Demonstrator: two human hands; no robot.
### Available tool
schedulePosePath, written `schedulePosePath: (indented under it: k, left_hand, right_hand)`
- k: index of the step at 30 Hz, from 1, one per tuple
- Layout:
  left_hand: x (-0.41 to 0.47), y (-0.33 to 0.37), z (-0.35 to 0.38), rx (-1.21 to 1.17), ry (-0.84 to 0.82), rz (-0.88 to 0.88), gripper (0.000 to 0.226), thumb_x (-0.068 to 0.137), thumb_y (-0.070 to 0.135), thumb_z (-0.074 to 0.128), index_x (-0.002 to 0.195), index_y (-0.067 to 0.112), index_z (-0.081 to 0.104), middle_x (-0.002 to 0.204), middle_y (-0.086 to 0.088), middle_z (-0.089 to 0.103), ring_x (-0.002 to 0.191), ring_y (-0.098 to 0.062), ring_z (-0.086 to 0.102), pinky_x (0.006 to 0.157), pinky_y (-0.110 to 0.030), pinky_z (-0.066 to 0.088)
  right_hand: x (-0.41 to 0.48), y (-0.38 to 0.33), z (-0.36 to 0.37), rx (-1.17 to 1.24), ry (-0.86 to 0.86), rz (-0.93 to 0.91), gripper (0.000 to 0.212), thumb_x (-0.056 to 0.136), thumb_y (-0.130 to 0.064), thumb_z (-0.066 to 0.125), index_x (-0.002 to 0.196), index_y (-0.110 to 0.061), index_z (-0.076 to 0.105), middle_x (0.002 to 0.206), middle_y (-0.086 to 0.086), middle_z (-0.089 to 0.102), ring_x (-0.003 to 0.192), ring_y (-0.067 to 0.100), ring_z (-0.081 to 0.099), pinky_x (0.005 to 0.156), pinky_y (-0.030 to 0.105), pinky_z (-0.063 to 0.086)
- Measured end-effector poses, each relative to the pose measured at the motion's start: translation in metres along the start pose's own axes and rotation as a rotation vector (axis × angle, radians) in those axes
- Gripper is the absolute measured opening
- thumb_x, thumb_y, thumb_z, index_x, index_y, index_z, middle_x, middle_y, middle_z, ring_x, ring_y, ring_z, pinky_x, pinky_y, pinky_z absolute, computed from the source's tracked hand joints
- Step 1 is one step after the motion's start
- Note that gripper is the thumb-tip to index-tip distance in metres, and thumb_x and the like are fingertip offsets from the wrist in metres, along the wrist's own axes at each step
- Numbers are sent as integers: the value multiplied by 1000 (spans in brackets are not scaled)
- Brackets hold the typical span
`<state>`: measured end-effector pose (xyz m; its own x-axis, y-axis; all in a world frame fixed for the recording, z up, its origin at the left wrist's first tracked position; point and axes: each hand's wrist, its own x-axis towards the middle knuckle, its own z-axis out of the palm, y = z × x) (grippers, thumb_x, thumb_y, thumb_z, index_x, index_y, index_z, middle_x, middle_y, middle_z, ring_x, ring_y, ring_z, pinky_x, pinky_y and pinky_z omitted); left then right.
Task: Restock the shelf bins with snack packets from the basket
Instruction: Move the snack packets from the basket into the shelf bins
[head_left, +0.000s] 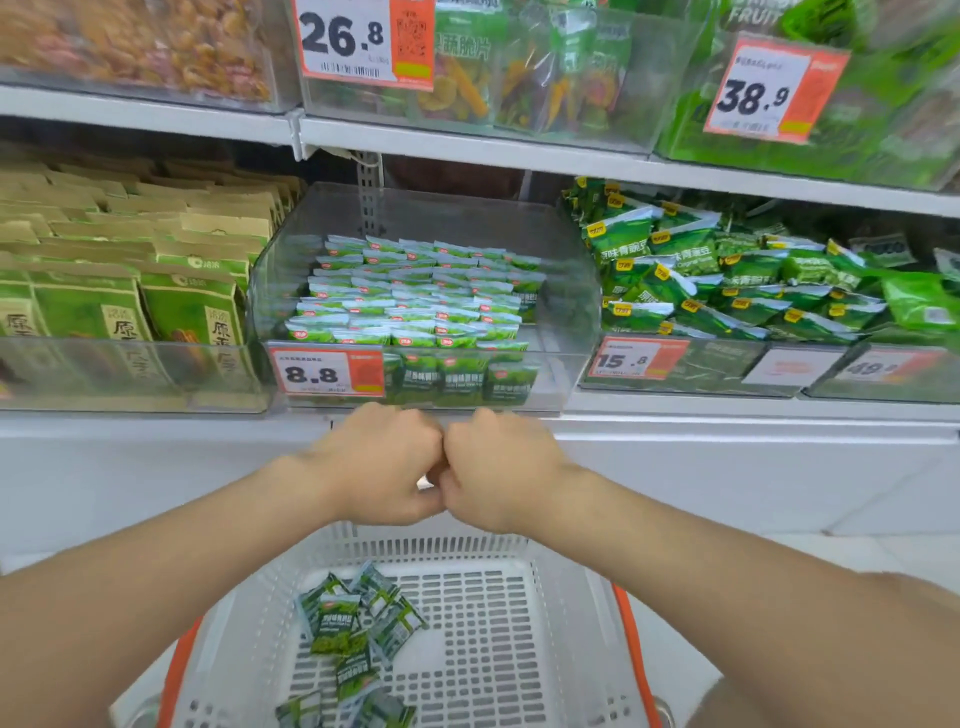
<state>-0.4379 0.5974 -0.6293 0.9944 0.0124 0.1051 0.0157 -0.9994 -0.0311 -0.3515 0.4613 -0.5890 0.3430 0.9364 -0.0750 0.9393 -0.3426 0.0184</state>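
Both hands hang in the middle of the view, just in front of the shelf edge and above the far end of the basket. The left hand and the right hand are each curled tight into a fist, backs up, and their knuckles touch. Neither fist shows a packet in it.

The basket is white slotted plastic with an orange handle down its right side and another on the left. It sits near, below the forearms. A loose heap of small green snack packets lies on the left part of its floor, and a few more lie at the near edge.

Straight beyond the hands stands a clear bin on the middle shelf. It holds neat rows of the same small green packets, standing upright and packed close, reaching partway up its walls. A price tag reading 8.8 is fixed to its front left.

To the left, a bin holds tan and green pouches in upright rows. To the right, an open bin holds bigger green bags in a loose pile, with a tag reading 15.8 in front. On the shelf above, two tags read 26.8 and 38.9.
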Motion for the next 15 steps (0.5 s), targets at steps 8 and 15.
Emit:
schedulePosePath:
  k: [8,15]
  left_hand:
    - [-31,15,127,-53,-624,-188,22,99,24,49,78,21,53,80,0,55,69,-24,55,64,-35,47]
    - [-73,16,236,-144,-904,-435,18,100,6,46,113,11,59,108,-8,60,80,-22,60,70,-38,51]
  right_hand:
    - [-9,-13,79,-260,-422,-246,7,97,-16,53,90,-18,56,83,1,47,64,18,47,56,31,37]
    - [-1,-18,120,-343,-637,-329,25,95,-1,52,75,-16,49,78,0,44,57,17,40,49,28,32]
